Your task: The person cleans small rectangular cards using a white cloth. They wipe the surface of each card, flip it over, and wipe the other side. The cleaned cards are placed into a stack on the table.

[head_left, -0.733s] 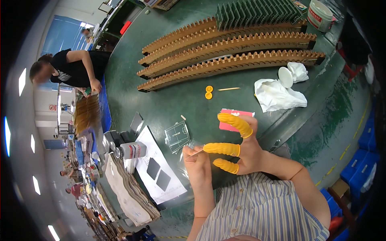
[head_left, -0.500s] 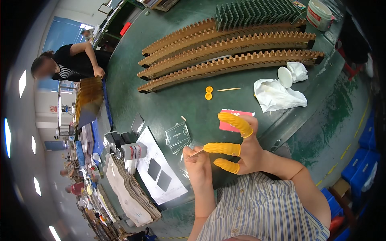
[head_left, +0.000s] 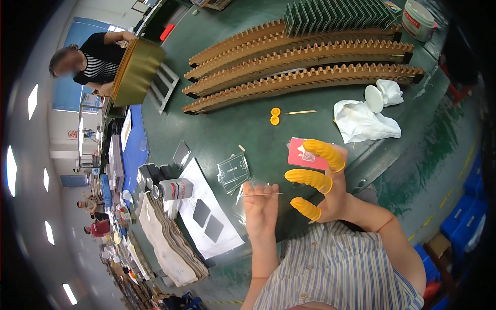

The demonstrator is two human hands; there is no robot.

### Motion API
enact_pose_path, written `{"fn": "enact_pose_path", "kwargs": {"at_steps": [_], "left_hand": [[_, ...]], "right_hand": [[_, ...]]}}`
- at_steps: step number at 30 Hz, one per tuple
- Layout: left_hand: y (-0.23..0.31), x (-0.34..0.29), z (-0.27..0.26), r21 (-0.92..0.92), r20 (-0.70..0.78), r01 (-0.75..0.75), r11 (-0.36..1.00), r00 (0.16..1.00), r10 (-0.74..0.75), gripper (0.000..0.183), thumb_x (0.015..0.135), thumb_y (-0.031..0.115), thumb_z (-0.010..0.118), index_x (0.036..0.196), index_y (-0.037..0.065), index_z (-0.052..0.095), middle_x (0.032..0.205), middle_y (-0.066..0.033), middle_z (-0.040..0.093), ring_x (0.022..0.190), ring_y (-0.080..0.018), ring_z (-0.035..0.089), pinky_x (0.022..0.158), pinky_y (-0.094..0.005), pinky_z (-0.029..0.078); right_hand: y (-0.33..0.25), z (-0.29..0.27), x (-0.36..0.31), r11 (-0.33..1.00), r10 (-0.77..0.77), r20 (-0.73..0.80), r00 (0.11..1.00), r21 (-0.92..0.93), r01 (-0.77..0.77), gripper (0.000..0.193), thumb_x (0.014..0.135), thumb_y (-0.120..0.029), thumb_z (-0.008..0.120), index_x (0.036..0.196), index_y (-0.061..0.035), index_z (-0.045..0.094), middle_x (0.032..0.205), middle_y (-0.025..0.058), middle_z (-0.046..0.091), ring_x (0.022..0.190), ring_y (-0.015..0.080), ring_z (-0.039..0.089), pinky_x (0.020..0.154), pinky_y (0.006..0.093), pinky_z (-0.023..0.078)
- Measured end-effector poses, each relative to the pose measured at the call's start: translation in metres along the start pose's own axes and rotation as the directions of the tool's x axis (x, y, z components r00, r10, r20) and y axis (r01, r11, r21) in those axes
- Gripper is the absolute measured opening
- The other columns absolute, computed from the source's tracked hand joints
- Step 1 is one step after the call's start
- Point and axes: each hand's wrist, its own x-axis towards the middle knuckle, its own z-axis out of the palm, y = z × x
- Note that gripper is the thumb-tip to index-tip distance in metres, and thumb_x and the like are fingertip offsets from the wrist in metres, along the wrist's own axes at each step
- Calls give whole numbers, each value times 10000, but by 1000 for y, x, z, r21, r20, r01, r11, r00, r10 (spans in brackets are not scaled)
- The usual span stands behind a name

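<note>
My left hand (head_left: pixel 261 209) has its fingers curled round a thin flat piece (head_left: pixel 271 194), seen almost edge-on as a fine line, so its face is hidden. To the right of it, my right hand (head_left: pixel 333 194) is open, with yellow ribbed finger cots on three spread fingers and nothing in its grasp. Partly behind those fingertips lies a pink-red card or packet (head_left: pixel 302 154). Dark green cards with white outlines (head_left: pixel 233 173) lie just beyond my left hand, beside some clear film. Farther off are two rolled yellow finger cots (head_left: pixel 275 116) and a pointed wooden stick (head_left: pixel 301 112).
Long notched brown racks (head_left: pixel 305 80) span the far table, one carrying upright green panels (head_left: pixel 336 18). White cloth (head_left: pixel 364 121), a round white lid (head_left: pixel 374 98) and a tub (head_left: pixel 417 20) stand right. Left are a grey bottle (head_left: pixel 175 189), paper (head_left: pixel 219 243), stacked cloths (head_left: pixel 165 243) and a co-worker (head_left: pixel 95 62).
My right hand has drawn away to the right from the thin piece, which now shows edge-on in my left hand. The co-worker has lifted a stack of yellowish sheets off the table.
</note>
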Motion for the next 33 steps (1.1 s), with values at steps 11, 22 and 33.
{"fn": "enact_pose_path", "kwargs": {"at_steps": [11,22,33], "left_hand": [[-1,-1,5,108,-19,-36,994,999,38,262,827,-11,641,869,151,440,737,31,520,748,-119,479,821,-320,371],[-1,-8,16,537,-55,-253,804,941,334,275,762,-136,626,840,67,459,877,-115,626,829,-187,600,759,-297,471],[2,-8,17,848,356,-503,168,775,522,241,699,-122,686,777,57,546,829,-92,684,776,-187,611,810,-323,421]], "right_hand": [[-8,8,-1,997,9,83,997,77,-16,362,771,-353,649,1117,-247,654,1366,115,429,1132,272,329,972,400,210],[-2,-6,-1,988,-38,29,999,-148,42,342,744,-387,677,1023,-192,703,1301,132,440,1122,292,329,953,390,278],[-1,6,-18,961,-114,79,990,-244,130,286,696,-398,711,972,-321,708,1255,36,481,1082,244,365,876,366,286]]}}
